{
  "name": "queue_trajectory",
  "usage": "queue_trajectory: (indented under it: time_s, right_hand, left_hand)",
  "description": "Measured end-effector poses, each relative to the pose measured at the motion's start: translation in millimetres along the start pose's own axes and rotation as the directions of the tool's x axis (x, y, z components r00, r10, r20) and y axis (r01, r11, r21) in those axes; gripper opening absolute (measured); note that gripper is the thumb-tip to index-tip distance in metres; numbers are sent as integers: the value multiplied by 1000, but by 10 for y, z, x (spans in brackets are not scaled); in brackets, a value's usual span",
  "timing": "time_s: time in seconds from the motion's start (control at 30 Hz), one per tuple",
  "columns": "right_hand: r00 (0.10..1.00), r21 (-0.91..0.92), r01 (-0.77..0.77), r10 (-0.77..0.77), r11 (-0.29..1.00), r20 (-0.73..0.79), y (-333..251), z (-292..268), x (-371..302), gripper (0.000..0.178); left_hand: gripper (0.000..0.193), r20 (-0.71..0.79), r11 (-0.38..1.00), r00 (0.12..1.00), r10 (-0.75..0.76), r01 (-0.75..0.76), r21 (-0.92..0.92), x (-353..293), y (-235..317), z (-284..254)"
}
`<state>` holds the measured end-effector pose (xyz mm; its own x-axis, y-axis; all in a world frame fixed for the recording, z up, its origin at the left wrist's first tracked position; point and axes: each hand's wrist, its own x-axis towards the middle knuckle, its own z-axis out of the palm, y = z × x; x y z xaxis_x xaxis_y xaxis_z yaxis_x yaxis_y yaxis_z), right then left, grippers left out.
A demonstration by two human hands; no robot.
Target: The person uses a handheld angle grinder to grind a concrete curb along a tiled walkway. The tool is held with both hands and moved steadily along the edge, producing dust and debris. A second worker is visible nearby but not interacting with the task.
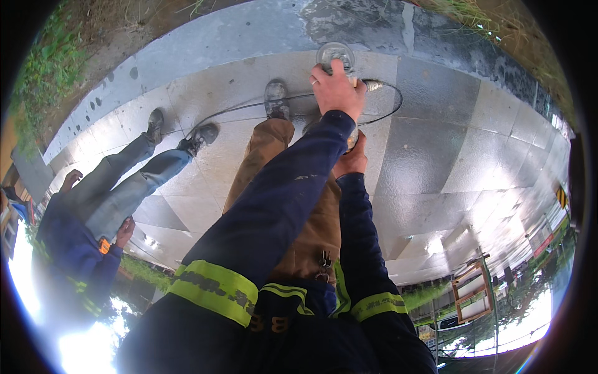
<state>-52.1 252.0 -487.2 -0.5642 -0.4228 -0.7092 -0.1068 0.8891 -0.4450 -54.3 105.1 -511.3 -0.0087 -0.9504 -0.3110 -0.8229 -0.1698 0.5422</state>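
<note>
Both my hands are on a corded power tool that looks like an angle grinder, with a round greyish disc or guard (335, 55) at its far end. My left hand (338, 90), a ring on one finger, is closed over the tool just behind the disc. Nearer to me, my right hand (353, 157) wraps round its rear part, mostly hidden by my left sleeve. A black cable (400, 100) loops out to the right of the tool. Beside my left hand, a whitish, wrapped-looking piece (374, 85) joins the cable. Most of the tool's body is covered.
Grey paving slabs (430, 146), wet-looking, lie underfoot. A darker stone kerb (249, 31) borders soil and grass at the far side. To the left stands another person (128, 181), the cable (218, 112) running by their shoe. My own boot (276, 96) is close to the cable.
</note>
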Motion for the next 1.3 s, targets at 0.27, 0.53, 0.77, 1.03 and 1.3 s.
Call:
queue_trajectory:
  time_s: [0.27, 0.53, 0.77, 1.03, 1.3]
  right_hand:
    - [999, -37, 4, -3, 999, 36, 89, 107, -60, 81]
    - [998, 6, -35, 36, 999, -47, 54, -285, 124, 75]
    - [996, -7, -43, 42, 999, -73, 165, -390, 137, 77]
    - [1000, 47, 6, -4, 999, -27, 26, -357, 99, 75]
    - [998, -10, -57, 57, 998, -25, 41, -434, 1, 74]
  left_hand:
    - [61, 10, 997, 998, -64, 63, 35, -52, -122, -104]
    - [59, 66, 999, 997, 28, -29, 15, -63, 299, 256]
    - [59, 116, 999, 992, 49, -50, 3, -163, 445, 319]
    - [56, 55, 998, 998, 36, -39, 48, -109, 367, 226]
    - [57, 101, 998, 995, -2, -4, 57, -196, 403, 224]
